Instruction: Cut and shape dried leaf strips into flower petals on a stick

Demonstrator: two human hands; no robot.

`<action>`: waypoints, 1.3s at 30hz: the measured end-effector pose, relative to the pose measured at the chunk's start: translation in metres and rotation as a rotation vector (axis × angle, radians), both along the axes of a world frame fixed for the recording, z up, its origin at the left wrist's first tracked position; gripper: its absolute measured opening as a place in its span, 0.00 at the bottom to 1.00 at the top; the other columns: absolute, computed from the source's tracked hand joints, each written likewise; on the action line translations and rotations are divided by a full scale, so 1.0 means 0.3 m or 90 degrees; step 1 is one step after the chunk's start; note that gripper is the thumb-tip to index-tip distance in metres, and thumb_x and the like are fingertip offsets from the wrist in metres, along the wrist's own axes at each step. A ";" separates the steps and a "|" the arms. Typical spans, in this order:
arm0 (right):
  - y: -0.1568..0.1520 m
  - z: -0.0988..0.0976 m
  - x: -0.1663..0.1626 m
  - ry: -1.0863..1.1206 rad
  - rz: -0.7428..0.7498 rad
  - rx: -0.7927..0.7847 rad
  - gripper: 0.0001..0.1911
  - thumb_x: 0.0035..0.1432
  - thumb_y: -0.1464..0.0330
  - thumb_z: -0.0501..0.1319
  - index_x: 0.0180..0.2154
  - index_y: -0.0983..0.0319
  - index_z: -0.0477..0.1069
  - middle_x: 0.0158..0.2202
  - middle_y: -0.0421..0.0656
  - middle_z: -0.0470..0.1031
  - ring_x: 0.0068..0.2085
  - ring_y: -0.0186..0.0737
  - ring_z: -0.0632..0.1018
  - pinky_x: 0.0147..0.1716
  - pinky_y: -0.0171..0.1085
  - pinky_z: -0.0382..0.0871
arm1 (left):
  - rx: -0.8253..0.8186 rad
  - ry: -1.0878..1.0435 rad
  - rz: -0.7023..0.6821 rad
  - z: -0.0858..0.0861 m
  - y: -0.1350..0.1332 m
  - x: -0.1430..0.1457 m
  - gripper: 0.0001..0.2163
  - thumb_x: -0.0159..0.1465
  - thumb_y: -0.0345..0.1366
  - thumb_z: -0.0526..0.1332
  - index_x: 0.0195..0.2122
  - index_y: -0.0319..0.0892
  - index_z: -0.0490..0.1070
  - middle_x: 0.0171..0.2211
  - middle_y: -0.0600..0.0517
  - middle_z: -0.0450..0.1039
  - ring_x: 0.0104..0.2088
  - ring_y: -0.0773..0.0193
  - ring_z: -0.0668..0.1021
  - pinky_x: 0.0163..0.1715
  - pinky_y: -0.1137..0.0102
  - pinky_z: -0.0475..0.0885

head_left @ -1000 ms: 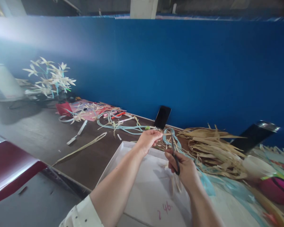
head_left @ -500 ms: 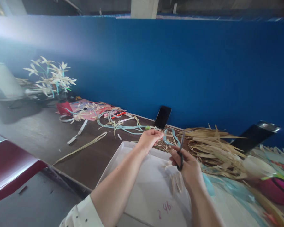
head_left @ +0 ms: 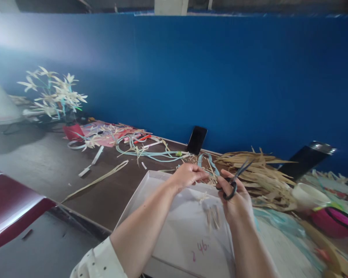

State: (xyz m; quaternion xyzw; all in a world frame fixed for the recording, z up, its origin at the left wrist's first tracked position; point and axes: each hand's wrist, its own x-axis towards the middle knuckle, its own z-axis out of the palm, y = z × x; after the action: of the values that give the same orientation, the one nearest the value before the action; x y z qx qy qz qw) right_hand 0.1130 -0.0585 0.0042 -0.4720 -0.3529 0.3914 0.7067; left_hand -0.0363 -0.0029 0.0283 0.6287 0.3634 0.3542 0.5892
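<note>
My left hand (head_left: 190, 177) is closed in a pinch above the far edge of a white box lid (head_left: 176, 231). Whatever sits between its fingertips is too small to make out against the pale scraps behind. My right hand (head_left: 237, 199) is closed on dark scissors (head_left: 229, 190), their blades pointing up and to the right, away from the left hand. The fingertips of both hands are close together. Inside the lid lie thin pale strips (head_left: 213, 218) and a small pale petal-like piece (head_left: 202, 197). Handwritten pink marks show near its front.
Dried brown husks (head_left: 255, 170) lie right of the hands, by a black flask (head_left: 307, 160) and a white bowl (head_left: 309, 195). A phone (head_left: 197, 139) leans against the blue wall. Left are looped pale-blue cords (head_left: 150, 154), a husk strip (head_left: 98, 179) and a pot of white flowers (head_left: 73, 132).
My right hand has turned the scissors so the blades tilt right, away from the left fingers. The left hand has come slightly right and lower, nearer the right fingertips. The view shifted slightly.
</note>
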 end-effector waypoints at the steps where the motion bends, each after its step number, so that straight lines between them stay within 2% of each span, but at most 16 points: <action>1: 0.000 0.002 -0.001 0.008 -0.006 0.000 0.22 0.43 0.67 0.68 0.43 0.60 0.71 0.22 0.37 0.68 0.24 0.29 0.68 0.18 0.27 0.54 | -0.002 0.005 -0.007 0.004 -0.001 -0.002 0.19 0.48 0.50 0.62 0.31 0.37 0.74 0.30 0.49 0.74 0.26 0.71 0.67 0.24 0.75 0.61; 12: 0.008 -0.014 0.008 -0.002 -0.047 0.000 0.21 0.44 0.65 0.68 0.43 0.59 0.71 0.23 0.37 0.68 0.22 0.28 0.66 0.17 0.26 0.53 | 0.020 0.019 -0.045 0.003 -0.004 -0.004 0.16 0.49 0.46 0.62 0.30 0.37 0.73 0.29 0.49 0.74 0.27 0.71 0.68 0.25 0.75 0.62; 22: 0.010 -0.017 0.019 -0.024 -0.039 -0.030 0.22 0.44 0.63 0.68 0.43 0.59 0.71 0.23 0.37 0.68 0.22 0.28 0.66 0.18 0.27 0.54 | -0.002 -0.020 -0.006 0.000 0.002 -0.001 0.15 0.50 0.43 0.62 0.34 0.38 0.73 0.33 0.47 0.74 0.28 0.71 0.70 0.26 0.75 0.62; 30: 0.002 0.000 -0.005 0.018 0.066 -0.040 0.24 0.40 0.66 0.70 0.43 0.59 0.71 0.23 0.37 0.70 0.24 0.31 0.68 0.17 0.27 0.54 | -0.045 -0.132 0.049 -0.006 0.013 0.012 0.13 0.50 0.40 0.63 0.33 0.37 0.72 0.30 0.48 0.72 0.25 0.73 0.67 0.23 0.77 0.60; 39: -0.002 0.007 -0.020 0.015 0.109 -0.042 0.22 0.42 0.67 0.69 0.42 0.61 0.71 0.22 0.38 0.69 0.25 0.31 0.67 0.18 0.28 0.52 | -0.020 -0.128 0.067 -0.023 0.005 0.038 0.15 0.49 0.43 0.64 0.33 0.37 0.72 0.26 0.51 0.70 0.23 0.73 0.67 0.22 0.76 0.60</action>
State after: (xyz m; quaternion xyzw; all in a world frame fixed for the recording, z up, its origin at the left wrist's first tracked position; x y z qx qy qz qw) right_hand 0.1072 -0.0590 0.0061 -0.4585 -0.3709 0.4675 0.6586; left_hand -0.0251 -0.0015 0.0213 0.5607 0.3405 0.4401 0.6132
